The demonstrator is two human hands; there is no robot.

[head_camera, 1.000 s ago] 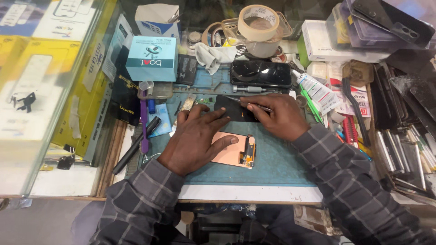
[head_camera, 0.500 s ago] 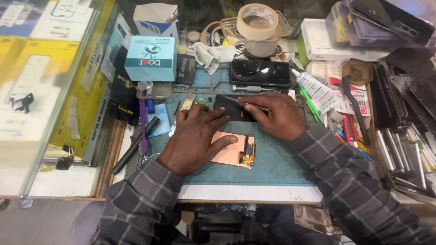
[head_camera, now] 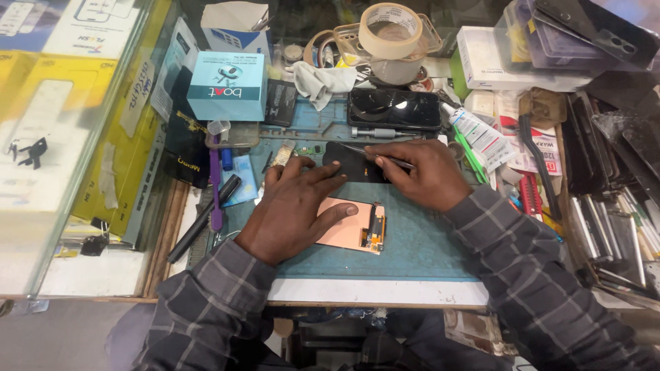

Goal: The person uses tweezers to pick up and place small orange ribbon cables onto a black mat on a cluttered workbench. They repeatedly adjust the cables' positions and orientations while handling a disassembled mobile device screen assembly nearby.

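My left hand [head_camera: 295, 206] lies flat on the blue work mat [head_camera: 412, 254], its fingertips pressing on a small black phone part [head_camera: 347, 165]. Under its palm sits a copper-backed phone screen [head_camera: 350, 230] with an orange flex cable at its right end. My right hand [head_camera: 423, 172] grips thin metal tweezers [head_camera: 375, 152], whose tip rests on the black part's top edge. Both sleeves are grey plaid.
A black phone [head_camera: 393, 108] lies face up behind the hands. A tape roll [head_camera: 390, 31], a teal box [head_camera: 227, 86], a white glue tube [head_camera: 474, 130], a purple tool [head_camera: 216, 185] and a black pen [head_camera: 203, 216] surround the mat. Tools and phone parts crowd the right side.
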